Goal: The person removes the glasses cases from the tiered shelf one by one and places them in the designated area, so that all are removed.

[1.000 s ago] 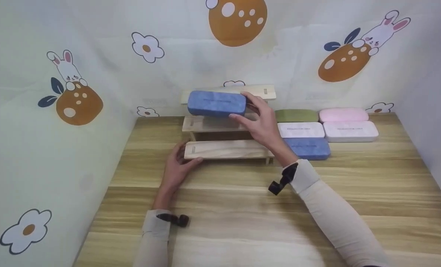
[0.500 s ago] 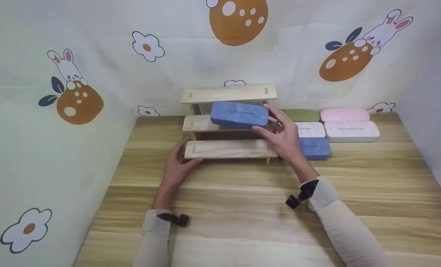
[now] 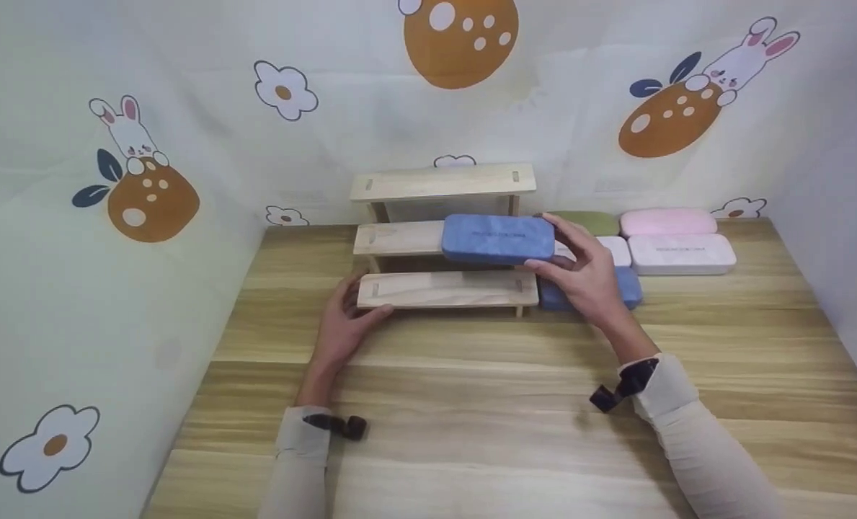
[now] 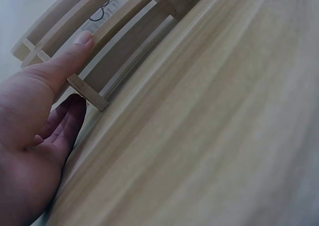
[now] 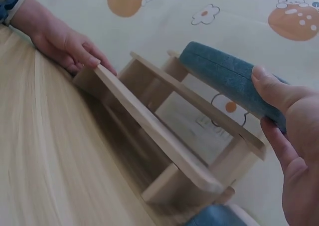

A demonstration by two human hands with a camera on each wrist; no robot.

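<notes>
A blue glasses case [image 3: 499, 238] is held at its right end by my right hand [image 3: 587, 277], thumb in front and fingers behind. It appears in front of the right half of the middle shelf of a three-step wooden display rack [image 3: 448, 290]; in the right wrist view the case [image 5: 219, 69] hangs above the rack, apart from the lower shelf. My left hand [image 3: 345, 321] grips the left end of the bottom shelf. In the left wrist view, the left thumb [image 4: 75, 54] lies along the shelf edge, with the fingers beside the rack's leg.
Right of the rack lie a green case [image 3: 587, 223], a pink case [image 3: 669, 223], a white case [image 3: 682, 254], another white case [image 3: 621, 250] partly hidden, and a second blue case [image 3: 628, 286] behind my right hand. A patterned cloth wall [image 3: 370, 122] stands behind the wooden table [image 3: 471, 404].
My right hand has carried the blue glasses case right and downward, from in front of the top shelf to the middle shelf's right half. The left hand has stayed on the rack.
</notes>
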